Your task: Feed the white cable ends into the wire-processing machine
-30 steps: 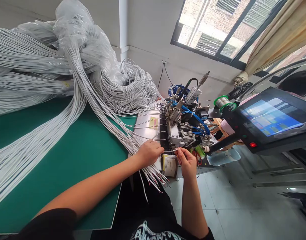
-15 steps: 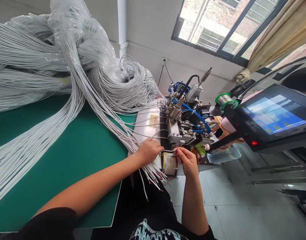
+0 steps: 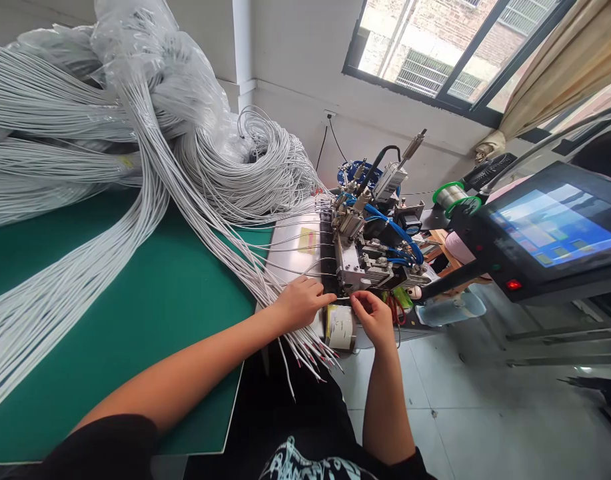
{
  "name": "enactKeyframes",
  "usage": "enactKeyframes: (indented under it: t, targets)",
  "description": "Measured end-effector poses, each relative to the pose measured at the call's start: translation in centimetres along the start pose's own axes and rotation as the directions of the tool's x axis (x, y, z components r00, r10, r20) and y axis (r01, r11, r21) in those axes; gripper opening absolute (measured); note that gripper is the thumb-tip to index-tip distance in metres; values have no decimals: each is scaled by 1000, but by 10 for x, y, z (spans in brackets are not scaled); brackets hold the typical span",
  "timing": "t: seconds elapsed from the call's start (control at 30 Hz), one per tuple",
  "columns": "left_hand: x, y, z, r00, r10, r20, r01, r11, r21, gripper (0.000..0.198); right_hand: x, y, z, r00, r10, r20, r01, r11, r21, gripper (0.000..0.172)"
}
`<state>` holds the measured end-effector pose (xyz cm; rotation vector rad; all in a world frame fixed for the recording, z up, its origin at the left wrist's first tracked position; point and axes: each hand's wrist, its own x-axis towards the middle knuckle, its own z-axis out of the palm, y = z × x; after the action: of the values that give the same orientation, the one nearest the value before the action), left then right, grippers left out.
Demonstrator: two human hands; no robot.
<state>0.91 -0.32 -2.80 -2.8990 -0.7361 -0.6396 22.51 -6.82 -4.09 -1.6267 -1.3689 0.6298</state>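
Observation:
A short stretch of white cable (image 3: pixel 343 298) runs between my two hands at the near end of the machine (image 3: pixel 352 247). My right hand (image 3: pixel 374 316) pinches the cable's end between thumb and fingertips. My left hand (image 3: pixel 304 303) is closed on the same cable, its index finger stretched along it toward the machine's edge. Under my left wrist passes a bundle of white cables (image 3: pixel 245 267), their loose ends (image 3: pixel 310 353) hanging past the table edge with some reddish wire tips showing. Several other cables lie across the metal plate (image 3: pixel 292 250) into the machine's black row of slots.
A green table (image 3: pixel 195 333) carries large cable coils (image 3: pixel 265 173) and plastic-wrapped bundles (image 3: pixel 140 40). At right stand a touch screen (image 3: pixel 555 213) on an arm and a green-rimmed wire spool (image 3: pixel 455 199). Red-handled scissors (image 3: pixel 396 310) and a taped box (image 3: pixel 341 328) sit near my right hand.
My left index finger has stretched out further along the cable toward the machine. The cable has shifted slightly up against the machine's edge, and my right hand still pinches its end.

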Motion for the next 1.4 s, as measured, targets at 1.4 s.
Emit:
enactKeyframes:
  t: [1.4]
  targets:
    - [2, 3, 1, 986, -146, 83, 145, 989, 14, 39, 21, 21, 27, 948, 293, 127, -316, 802, 507, 32]
